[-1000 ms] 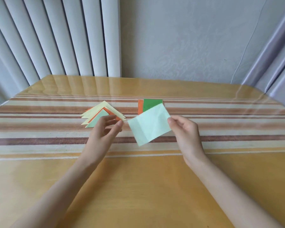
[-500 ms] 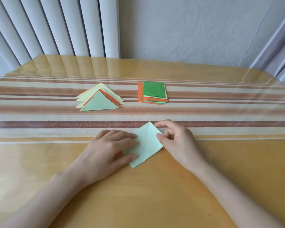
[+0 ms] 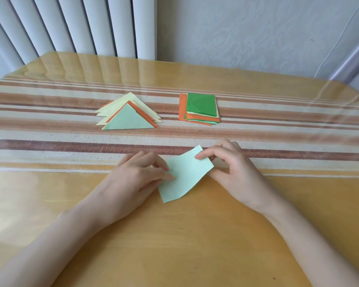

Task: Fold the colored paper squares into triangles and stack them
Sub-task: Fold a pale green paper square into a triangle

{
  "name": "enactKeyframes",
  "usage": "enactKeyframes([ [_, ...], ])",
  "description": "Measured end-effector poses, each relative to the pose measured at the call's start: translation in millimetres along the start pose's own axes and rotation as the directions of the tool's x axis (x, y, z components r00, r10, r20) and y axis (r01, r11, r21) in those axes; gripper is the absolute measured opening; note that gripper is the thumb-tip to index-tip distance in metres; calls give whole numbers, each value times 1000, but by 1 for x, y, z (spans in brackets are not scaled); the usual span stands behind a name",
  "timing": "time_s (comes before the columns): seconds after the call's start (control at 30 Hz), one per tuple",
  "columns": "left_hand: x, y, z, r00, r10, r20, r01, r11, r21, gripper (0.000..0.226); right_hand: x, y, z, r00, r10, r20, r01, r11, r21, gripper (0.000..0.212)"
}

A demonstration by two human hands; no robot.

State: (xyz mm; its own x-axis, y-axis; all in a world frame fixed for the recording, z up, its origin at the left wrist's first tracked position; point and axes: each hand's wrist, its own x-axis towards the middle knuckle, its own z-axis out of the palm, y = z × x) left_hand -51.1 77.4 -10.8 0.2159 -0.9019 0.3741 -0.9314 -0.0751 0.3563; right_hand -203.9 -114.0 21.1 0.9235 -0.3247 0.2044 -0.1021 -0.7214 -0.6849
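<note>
Both bare: left hand (image 3: 137, 179), right hand (image 3: 234, 168). Forearms (image 3: 71, 235) bare as well, right down to the lower frame edge. Fingers slender.

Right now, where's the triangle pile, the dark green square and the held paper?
triangle pile (image 3: 129, 121), head view, top triangle's middle
dark green square (image 3: 202, 104), head view, its middle
held paper (image 3: 184, 176), head view, bare middle
</note>
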Motion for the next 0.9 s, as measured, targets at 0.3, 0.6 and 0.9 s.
enactKeyframes([
  [0.3,-6,0,-13,998,51,42,-50,999,-14,32,25,1,15,994,26,110,-37,995,96,23],
  [0.6,-6,2,-21,999,-17,46,16,1000,9,35,28,6,12,980,-53,192,42,997,59,26],
  [0.9,-6,6,-25,994,-90,60,89,996,16,37,14,9,8,957,-151,248,158,987,-6,33],
])
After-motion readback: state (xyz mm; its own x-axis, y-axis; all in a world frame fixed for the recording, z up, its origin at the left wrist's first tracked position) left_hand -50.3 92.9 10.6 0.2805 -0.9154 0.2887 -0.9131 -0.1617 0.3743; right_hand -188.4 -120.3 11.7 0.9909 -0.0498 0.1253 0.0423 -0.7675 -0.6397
